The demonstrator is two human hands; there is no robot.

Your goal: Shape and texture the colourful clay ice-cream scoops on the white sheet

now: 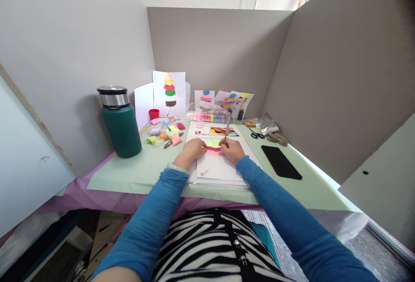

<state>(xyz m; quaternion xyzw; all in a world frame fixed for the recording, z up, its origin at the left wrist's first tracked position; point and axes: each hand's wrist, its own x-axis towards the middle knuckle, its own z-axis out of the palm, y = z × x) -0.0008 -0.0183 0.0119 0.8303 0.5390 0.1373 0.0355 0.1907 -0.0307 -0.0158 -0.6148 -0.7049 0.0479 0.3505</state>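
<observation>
On the table in front of me lies a white sheet of paper (215, 170) with stacked bands of coloured clay (213, 148) in green, yellow, dark pink and light pink. My right hand (232, 149) is closed around a fork (227, 125). Its handle points up and away, and its tines rest at the right end of the bands. My left hand (193, 150) has its fingers bent together at the left end of the bands. Whether those fingertips pinch anything is too small to make out. A thin drawn line runs down the sheet below the bands.
Left stands a green bottle (121, 128); near it lie small clay packets (162, 136) and a red cup (154, 113). Behind are a coloured clay set (209, 116) and propped pictures (169, 94). Right lie scissors (256, 134) and a black phone (281, 161). Grey panels (220, 48) enclose the table.
</observation>
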